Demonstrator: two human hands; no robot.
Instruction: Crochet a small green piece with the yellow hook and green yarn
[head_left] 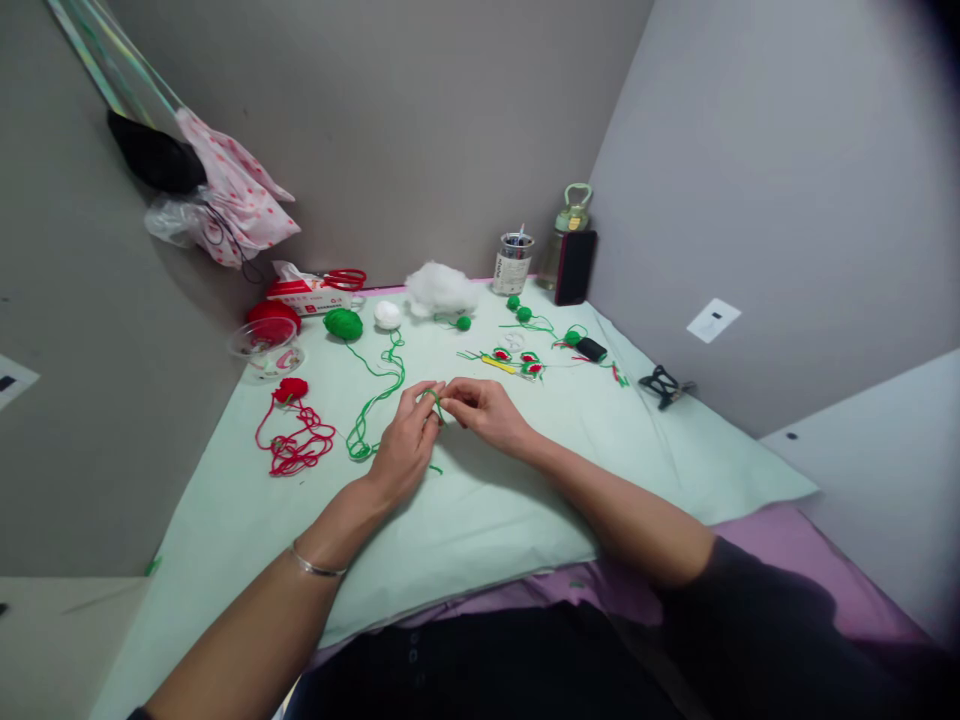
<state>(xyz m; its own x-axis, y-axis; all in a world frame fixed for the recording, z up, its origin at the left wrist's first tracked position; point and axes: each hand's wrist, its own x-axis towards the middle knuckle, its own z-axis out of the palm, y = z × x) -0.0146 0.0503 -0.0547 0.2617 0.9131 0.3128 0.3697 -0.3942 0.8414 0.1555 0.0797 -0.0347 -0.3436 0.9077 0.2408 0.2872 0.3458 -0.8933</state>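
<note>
Both hands meet over the middle of the pale green cloth. My left hand (pixel 407 438) is closed, with green yarn (pixel 436 400) looped at its fingertips. Pinched beside it, my right hand (pixel 486 410) holds the same yarn. Loose green strands (pixel 367 412) run from near my left hand up to a green yarn ball (pixel 343 323). Below the fingers lies a short green yarn end (pixel 436 469). A yellow-handled hook (pixel 498 365) rests beyond my right hand, among small red, white and green crocheted pieces (pixel 529 360).
Red yarn (pixel 300 440) lies tangled at the left, near a clear tub (pixel 266 350). Along the back are a tissue box (pixel 311 293), white stuffing (pixel 440 290), a pen jar (pixel 514 265) and a phone (pixel 575 268). A black clip (pixel 664 387) sits at the right.
</note>
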